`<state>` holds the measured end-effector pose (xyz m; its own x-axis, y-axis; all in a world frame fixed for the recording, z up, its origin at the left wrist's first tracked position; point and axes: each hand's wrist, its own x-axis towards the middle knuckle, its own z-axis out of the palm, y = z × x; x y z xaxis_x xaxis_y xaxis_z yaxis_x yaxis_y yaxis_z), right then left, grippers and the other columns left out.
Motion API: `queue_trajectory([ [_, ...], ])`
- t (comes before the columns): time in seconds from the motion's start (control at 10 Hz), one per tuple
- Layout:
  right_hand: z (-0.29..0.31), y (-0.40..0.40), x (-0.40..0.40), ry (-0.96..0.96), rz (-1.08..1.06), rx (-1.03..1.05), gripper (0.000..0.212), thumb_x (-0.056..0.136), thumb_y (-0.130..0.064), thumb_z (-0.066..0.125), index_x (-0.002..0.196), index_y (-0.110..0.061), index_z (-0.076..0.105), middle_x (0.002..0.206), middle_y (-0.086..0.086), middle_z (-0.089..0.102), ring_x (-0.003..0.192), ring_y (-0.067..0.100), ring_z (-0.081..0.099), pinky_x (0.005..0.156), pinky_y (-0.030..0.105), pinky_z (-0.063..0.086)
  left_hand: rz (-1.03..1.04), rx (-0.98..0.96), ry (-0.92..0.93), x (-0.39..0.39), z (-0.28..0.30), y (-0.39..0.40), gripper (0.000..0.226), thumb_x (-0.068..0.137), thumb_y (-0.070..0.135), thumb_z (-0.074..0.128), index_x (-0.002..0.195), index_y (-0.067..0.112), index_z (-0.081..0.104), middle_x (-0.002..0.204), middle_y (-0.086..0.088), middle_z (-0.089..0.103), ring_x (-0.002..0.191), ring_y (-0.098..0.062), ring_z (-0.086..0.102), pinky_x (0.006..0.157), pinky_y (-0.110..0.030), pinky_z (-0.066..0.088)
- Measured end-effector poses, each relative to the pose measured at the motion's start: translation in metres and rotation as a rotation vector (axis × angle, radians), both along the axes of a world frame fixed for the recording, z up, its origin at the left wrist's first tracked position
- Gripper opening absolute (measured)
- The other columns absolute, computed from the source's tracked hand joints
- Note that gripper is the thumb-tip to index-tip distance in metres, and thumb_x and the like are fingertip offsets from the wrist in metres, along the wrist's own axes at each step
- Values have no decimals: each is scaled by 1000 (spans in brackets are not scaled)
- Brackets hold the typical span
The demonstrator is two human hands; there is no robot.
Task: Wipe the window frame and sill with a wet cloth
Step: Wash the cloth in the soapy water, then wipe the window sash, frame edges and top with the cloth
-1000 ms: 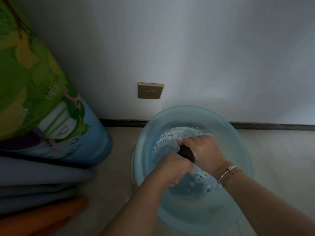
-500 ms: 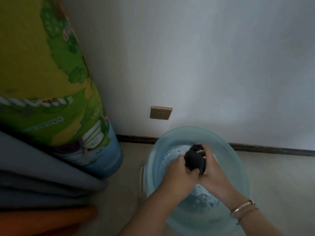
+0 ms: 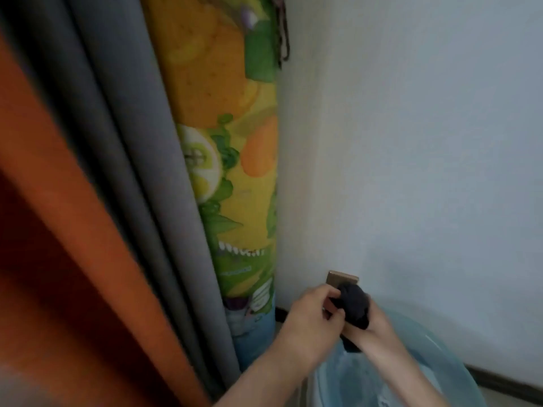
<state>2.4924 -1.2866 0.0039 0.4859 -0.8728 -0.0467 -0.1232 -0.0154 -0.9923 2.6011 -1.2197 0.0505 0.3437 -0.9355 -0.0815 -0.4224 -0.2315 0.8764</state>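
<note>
Since a moment ago our view has swung up and left, bringing an orange curtain (image 3: 58, 230), grey curtain (image 3: 132, 171) and rolled mat (image 3: 235, 142) into view. Our left hand (image 3: 308, 321) and right hand (image 3: 379, 324) both grip the dark cloth (image 3: 354, 304) above the basin (image 3: 440, 348), near right.

Cloth (image 3: 354, 304) in my hands: dark, soft fabric. Basin (image 3: 435, 342): translucent blue plastic, smooth. Curtains (image 3: 141, 171): matt woven fabric. Socket plate (image 3: 342, 279): brushed gold. Wall (image 3: 426, 142): matt.
</note>
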Motion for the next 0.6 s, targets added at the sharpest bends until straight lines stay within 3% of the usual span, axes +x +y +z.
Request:
queue_trajectory([
  [0.1,45,9,48,37,32,-117,31,63,-4,78,79,-17,54,67,-7,58,64,5,57,54,4,41,77,-82,-57,30,45,25,24,87,10,57,88,34,53,85,12,54,82,-6,54,84,-20,44],
  [0.2,81,21,73,73,176,-137,36,43,-36,70,73,-22,56,66,-10,61,55,-10,55,61,7,45,121,-78,-121,53,83,45,15,87,15,57,85,28,51,84,7,56,80,-8,54,79,-21,45],
  [0.3,130,46,90,-18,363,-109,67,38,-48,67,99,-21,57,94,0,68,74,-3,65,68,16,54,202,-136,-240,75,125,74,11,86,19,59,86,26,50,76,12,51,73,-2,50,66,-9,37],
  [0.4,164,66,95,-60,465,-114,66,33,-48,66,94,-24,56,93,-1,67,67,-10,63,62,9,51,211,-172,-284,83,160,100,12,86,20,61,84,26,51,73,12,49,66,1,46,62,-8,34],
  [0.5,191,79,92,-76,511,-159,62,34,-48,66,92,-26,55,89,-4,66,64,-10,63,59,9,50,188,-147,-297,79,185,119,7,88,24,59,89,24,52,86,6,55,79,-6,50,69,-18,39],
  [0.6,208,91,78,-80,524,-194,61,40,-48,66,95,-25,54,83,0,69,65,4,68,59,23,57,162,-119,-333,71,204,127,8,89,27,57,93,22,51,94,3,55,81,-11,50,67,-19,39],
])
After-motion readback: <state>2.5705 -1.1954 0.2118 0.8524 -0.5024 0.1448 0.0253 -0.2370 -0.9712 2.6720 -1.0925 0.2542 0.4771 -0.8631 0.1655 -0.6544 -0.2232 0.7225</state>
